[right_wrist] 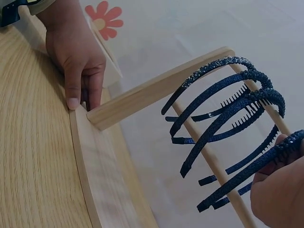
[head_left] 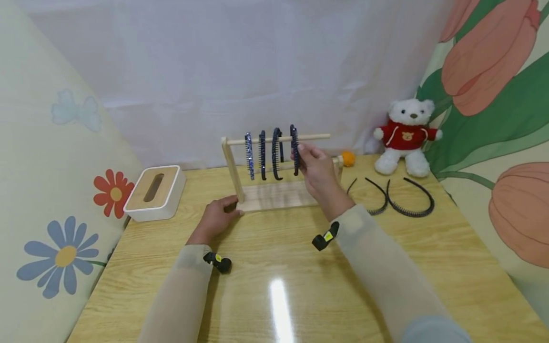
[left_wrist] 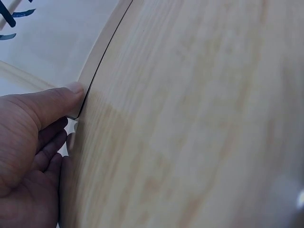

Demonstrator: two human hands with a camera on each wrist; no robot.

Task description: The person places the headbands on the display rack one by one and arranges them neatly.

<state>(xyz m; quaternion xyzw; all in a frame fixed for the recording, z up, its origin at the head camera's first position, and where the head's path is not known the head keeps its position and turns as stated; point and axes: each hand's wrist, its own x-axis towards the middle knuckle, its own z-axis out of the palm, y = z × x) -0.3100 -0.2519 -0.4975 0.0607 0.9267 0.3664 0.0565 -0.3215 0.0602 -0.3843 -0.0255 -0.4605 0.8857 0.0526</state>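
Note:
A wooden headband rack (head_left: pixel 274 202) stands on the table, with several dark glittery headbands hanging from its upper rod (head_left: pixel 315 137). My right hand (head_left: pixel 319 174) pinches the rightmost headband (head_left: pixel 294 150), which hangs over that rod. In the right wrist view this headband (right_wrist: pixel 256 173) crosses the lower rod, and the right hand (right_wrist: pixel 280 190) grips it near its top. My left hand (head_left: pixel 216 216) holds the left end of the rack's base. Its thumb (left_wrist: pixel 59 102) rests on the base's front corner in the left wrist view, and the other fingers bend beside the end.
To the right, black toothed headbands (head_left: pixel 411 212) lie on the table. Behind them sits a white teddy bear (head_left: pixel 405 138) in a red hoodie. An orange fluffy ball (head_left: pixel 348 158) is near the rack's right post. A white tissue box (head_left: pixel 155 193) with a wooden lid stands left.

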